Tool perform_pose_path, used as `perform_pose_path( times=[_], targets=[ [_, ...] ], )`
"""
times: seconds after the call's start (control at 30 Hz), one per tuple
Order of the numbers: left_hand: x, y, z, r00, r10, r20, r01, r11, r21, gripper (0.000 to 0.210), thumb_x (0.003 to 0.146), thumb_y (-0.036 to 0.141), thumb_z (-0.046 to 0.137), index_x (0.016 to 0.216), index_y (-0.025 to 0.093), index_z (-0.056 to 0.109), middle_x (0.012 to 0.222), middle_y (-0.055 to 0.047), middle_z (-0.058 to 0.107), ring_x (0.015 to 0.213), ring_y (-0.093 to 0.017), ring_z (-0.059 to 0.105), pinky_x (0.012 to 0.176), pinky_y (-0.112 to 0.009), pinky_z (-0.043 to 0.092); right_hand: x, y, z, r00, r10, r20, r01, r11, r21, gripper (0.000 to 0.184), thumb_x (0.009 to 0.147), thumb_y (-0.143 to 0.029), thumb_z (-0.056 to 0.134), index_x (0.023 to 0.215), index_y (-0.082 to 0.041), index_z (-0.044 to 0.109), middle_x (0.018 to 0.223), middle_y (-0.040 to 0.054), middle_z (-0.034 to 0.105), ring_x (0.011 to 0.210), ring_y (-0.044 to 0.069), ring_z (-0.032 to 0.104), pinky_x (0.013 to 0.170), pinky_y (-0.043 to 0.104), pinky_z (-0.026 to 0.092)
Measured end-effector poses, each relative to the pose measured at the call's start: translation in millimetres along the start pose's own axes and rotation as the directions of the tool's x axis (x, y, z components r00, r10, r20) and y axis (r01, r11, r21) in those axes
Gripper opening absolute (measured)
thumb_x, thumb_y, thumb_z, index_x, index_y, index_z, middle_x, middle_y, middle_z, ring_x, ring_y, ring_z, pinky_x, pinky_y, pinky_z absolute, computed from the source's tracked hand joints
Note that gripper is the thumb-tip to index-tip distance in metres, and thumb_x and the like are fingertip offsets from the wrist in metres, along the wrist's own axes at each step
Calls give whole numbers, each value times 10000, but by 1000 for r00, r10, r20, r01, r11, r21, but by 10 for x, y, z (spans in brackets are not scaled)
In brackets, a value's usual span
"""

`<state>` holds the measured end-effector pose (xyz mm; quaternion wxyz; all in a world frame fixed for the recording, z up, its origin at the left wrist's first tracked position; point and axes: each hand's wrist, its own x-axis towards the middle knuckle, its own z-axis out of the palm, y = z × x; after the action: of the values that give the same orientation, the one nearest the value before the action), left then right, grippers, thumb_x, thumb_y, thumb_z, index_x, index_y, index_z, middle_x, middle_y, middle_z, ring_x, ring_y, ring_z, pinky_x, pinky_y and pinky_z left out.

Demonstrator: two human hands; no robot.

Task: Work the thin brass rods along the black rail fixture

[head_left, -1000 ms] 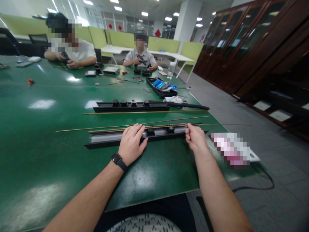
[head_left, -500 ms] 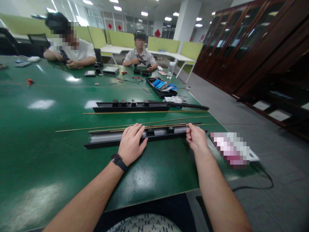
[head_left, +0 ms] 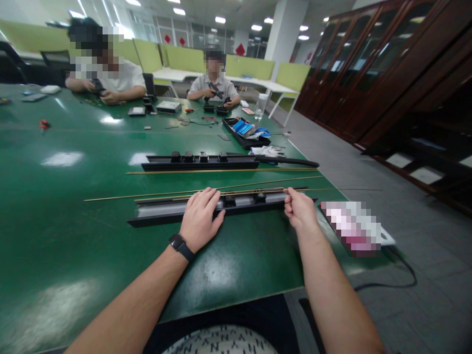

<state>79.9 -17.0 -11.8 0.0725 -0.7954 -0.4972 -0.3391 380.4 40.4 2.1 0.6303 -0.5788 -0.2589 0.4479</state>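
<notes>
Across the black metal channel [head_left: 147,222] in front of me lies my left hand [head_left: 201,214], its fingers stretched over the channel and its thumb apart at the near wall. My right hand [head_left: 299,209] is closed at the channel's right end, thumb and fingertips pinching a thin brass-coloured rod [head_left: 332,190]. That rod sticks out to the right past the table edge. Small black blocks [head_left: 260,197] sit in the channel between my hands. Just behind lies another thin rod [head_left: 121,198], partly hidden by my left fingers.
A second black channel [head_left: 199,166] with several blocks lies farther back, a rod [head_left: 177,172] before it. Beyond are gloves [head_left: 269,151] and a black tray [head_left: 243,140] with blue items. A power strip-like white object [head_left: 387,240] lies right. Two people sit opposite.
Both my hands stay nearly in place. The outer tip of the rod in my right hand has shifted slightly to the left.
</notes>
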Motion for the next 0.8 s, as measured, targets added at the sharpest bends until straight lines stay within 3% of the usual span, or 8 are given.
perform_pose_path(
  times=[0.17,0.4,0.6,0.8],
  targets=[
    [4,-4,-5,1000,2,1,-2,1000,-4,477,943,322,550,1402,191,532,1401,-137,607,1363,-301,513,1162,-515,362,13,-5,-8,999,-19,-36,19,1000,5,194,886,-340,694,837,-161,638,493,-63,517,271,46,354,246,146,182],
    [5,0,-2,1000,-4,15,3,1000,20,468,951,332,542,1388,166,537,1410,-140,600,1372,-290,502,1173,-490,353,-9,-5,7,1000,8,-2,-8,1000,-23,183,887,-322,687,837,-150,651,486,-58,522,264,45,334,242,152,178],
    [2,7,-10,1000,-7,15,7,1000,11,465,948,326,546,1390,180,539,1405,-138,605,1366,-297,508,1165,-508,362,17,-8,-17,997,-21,-68,22,1000,14,179,882,-326,692,831,-161,642,492,-67,511,275,42,348,253,142,188],
    [3,2,-5,1000,-9,18,9,1000,5,470,949,334,544,1395,185,537,1403,-140,605,1373,-302,503,1168,-512,359,43,8,-28,999,-24,-43,24,1000,-4,150,893,-304,667,853,-160,656,492,-63,518,273,48,347,246,150,179]
  ],
)
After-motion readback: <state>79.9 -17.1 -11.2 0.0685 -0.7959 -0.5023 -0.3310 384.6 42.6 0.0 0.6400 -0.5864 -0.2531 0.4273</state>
